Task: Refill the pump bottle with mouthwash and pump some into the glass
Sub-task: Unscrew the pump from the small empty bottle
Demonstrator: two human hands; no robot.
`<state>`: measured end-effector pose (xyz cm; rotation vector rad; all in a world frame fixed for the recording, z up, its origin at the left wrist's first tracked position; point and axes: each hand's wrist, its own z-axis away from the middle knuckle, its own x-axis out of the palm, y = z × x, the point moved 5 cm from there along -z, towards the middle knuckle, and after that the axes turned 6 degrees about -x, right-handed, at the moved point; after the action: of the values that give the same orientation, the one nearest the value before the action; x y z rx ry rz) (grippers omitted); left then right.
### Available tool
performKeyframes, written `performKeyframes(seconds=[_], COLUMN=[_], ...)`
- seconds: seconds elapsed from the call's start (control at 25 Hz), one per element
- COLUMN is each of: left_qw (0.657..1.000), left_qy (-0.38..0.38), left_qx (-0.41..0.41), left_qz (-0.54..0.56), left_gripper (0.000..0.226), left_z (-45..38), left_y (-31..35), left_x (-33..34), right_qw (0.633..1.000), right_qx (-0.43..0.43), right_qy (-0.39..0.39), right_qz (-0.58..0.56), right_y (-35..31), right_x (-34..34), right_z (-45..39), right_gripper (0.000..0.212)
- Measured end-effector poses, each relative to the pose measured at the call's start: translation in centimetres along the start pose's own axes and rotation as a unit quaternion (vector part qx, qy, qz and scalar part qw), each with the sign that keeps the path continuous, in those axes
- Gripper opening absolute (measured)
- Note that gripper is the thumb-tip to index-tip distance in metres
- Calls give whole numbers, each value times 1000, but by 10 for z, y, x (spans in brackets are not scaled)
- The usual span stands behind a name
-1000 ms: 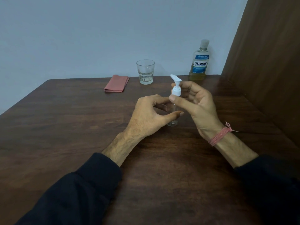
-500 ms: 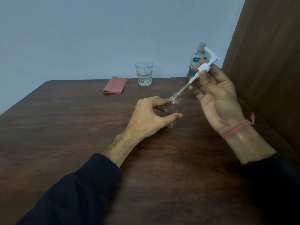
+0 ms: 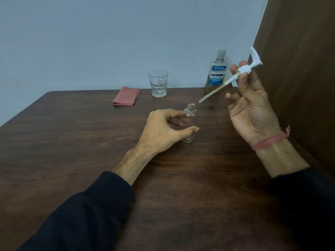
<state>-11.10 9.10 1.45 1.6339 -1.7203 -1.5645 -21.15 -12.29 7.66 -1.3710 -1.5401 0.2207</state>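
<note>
Left hand (image 3: 159, 129) grips upright open pump bottle (image 3: 189, 122) on table (image 3: 72, 142) | right hand (image 3: 252, 104) pinches pump head (image 3: 244, 69), dip tube slanting toward bottle mouth | capped mouthwash bottle (image 3: 216, 73) stands behind, nearer right hand.

Soft, even, dimmish light falls from overhead, with a cool cast on the pale blue-grey wall (image 3: 108, 38). The dark glossy wooden table (image 3: 63, 142) carries faint sheen and weak shadows. Edges at 5 and 7 o'clock darken and bend; detail is slightly soft.
</note>
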Motion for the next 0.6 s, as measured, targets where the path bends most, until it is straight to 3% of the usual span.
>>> performKeyframes(seconds=[0.12, 0.2, 0.4, 0.6], left_qw=[1000, 999, 999, 1000], left_qy=[6, 16, 17, 11], left_qx=[-12, -13, -17, 5], left_qz=[-13, -25, -30, -27], left_gripper=[49, 51, 52, 74], left_z=[-1, -2, -2, -2], left_y=[-1, -3, -4, -4], left_x=[0, 0, 2, 1], right_qw=[999, 991, 934, 914], right_qx=[38, 91, 225, 243], right_qy=[1, -23, -73, -93], right_qz=[15, 91, 268, 311], right_y=[6, 18, 48, 54], right_x=[-18, -28, -48, -58], right_z=[-5, -4, 6, 5], right_gripper=[28, 39, 61, 53])
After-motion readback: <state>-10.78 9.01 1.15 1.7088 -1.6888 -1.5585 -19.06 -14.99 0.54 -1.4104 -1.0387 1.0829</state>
